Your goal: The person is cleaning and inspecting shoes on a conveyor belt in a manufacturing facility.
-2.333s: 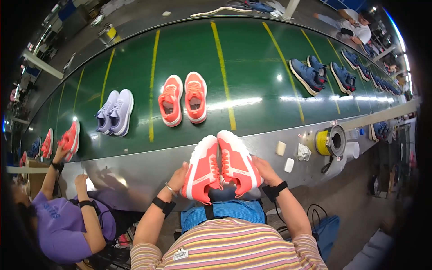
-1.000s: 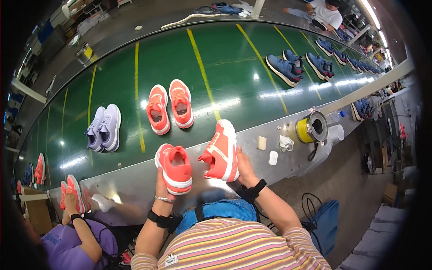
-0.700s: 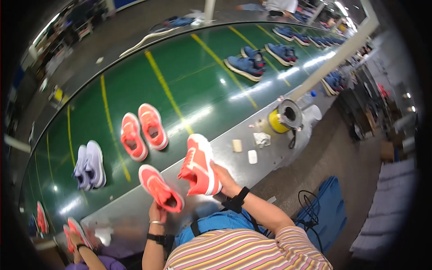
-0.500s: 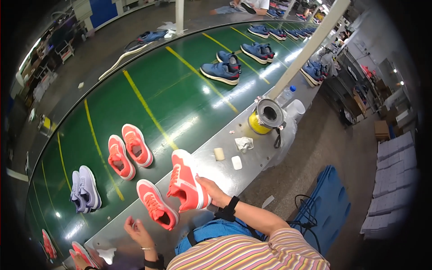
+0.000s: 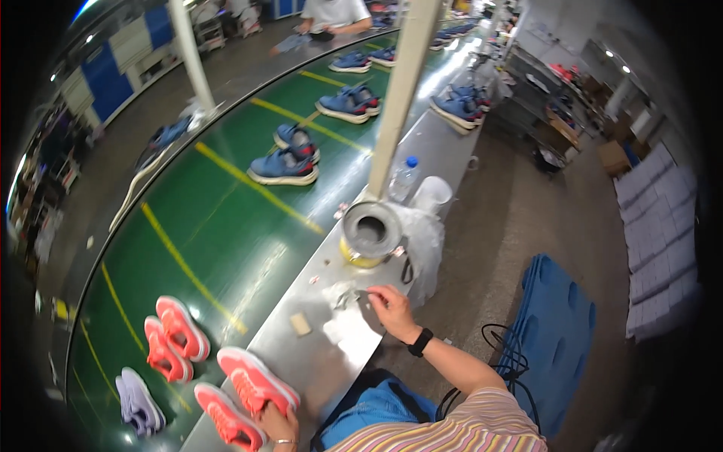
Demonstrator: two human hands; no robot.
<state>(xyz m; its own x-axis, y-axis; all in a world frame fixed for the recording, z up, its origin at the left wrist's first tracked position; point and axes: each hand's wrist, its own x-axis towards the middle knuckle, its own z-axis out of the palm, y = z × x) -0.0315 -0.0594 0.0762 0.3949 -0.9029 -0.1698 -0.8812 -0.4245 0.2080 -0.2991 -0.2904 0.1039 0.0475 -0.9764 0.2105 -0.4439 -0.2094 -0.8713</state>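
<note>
A: The green belt (image 5: pixel 218 226) is curving right across the view, yellow stripes cutting over it; the metal ledge (image 5: pixel 312 380) is running along its near side; and where are the shoes sitting?

B: Down at the near end; the two coral shoes, right one (image 5: pixel 252 377) and left one (image 5: pixel 226 419), are lying side by side where belt and ledge are meeting, toes pointing away from the person; the yellow tin (image 5: pixel 388 241) is standing farther up the ledge.

A: And the hands?

B: The left hand (image 5: pixel 279 423) is resting at the heel opening of the right one, fingers close together; whether they are pinching it, I can't tell; the right hand (image 5: pixel 393 313) is hovering by the crumpled wad (image 5: pixel 346 298), fingers curling toward the thumb; I can't tell if anything is between them; the little cream block (image 5: pixel 300 325) is lying nearby, apart from both hands.
</note>
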